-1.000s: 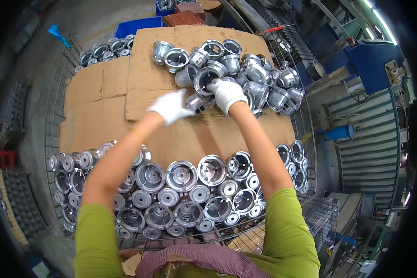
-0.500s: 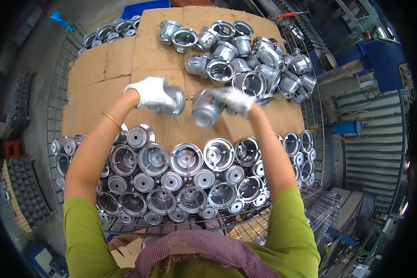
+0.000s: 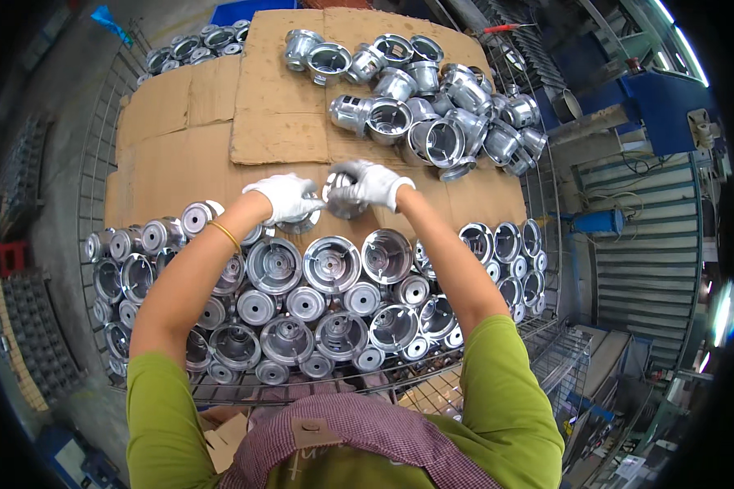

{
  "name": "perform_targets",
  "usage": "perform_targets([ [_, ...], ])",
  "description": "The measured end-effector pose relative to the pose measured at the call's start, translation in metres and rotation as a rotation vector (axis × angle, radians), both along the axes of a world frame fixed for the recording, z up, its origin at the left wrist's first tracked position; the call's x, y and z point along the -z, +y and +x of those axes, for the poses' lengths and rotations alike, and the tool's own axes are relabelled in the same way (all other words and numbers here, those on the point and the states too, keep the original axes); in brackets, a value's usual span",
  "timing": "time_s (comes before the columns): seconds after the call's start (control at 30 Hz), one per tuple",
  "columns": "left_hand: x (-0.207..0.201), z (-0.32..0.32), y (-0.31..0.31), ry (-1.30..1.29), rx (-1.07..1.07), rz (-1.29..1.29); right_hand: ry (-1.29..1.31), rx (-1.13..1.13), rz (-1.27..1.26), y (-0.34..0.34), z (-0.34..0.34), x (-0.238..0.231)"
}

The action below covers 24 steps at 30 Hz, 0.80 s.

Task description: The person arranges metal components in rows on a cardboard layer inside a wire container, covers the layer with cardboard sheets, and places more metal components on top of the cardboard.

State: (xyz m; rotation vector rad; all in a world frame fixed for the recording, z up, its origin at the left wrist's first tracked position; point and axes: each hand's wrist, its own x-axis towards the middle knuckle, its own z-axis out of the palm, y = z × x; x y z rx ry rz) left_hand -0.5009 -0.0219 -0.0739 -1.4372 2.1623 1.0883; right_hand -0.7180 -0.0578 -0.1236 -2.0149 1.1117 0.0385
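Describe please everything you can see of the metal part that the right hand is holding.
The metal part is a round, cup-like casting of bright silver-grey metal, the same kind as the others around it. The right hand, in a white glove, grips it from above and hides its upper side. It is held tilted over the cardboard sheet, just behind the packed row of castings. The left hand holds a similar part close beside it; whether the two parts touch cannot be told.

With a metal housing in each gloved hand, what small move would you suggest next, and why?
Probably lower both onto the cardboard just behind the packed row. The left hand and right hand each hold a metal housing right at that row's far edge, where bare cardboard begins, so the layer seems to grow there.
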Motion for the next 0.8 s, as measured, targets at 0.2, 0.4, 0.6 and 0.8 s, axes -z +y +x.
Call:
perform_targets([
  [0.2, -0.001, -0.006, 0.014, -0.001, 0.064, 0.027, 0.048, -0.053, 0.011, 0.043, -0.002, -0.011],
  [0.4, 0.002, -0.013, 0.02, -0.021, 0.059, -0.031, 0.062, -0.023, -0.041, 0.066, 0.002, -0.013],
  [0.6, 0.0, -0.022, 0.025, -0.093, 0.043, -0.086, 0.091, -0.003, 0.018, 0.066, 0.002, -0.024],
  [0.8, -0.023, -0.065, -0.019, -0.078, -0.188, -0.335, -0.164, 0.377, -0.547, 0.037, -0.086, -0.076],
])
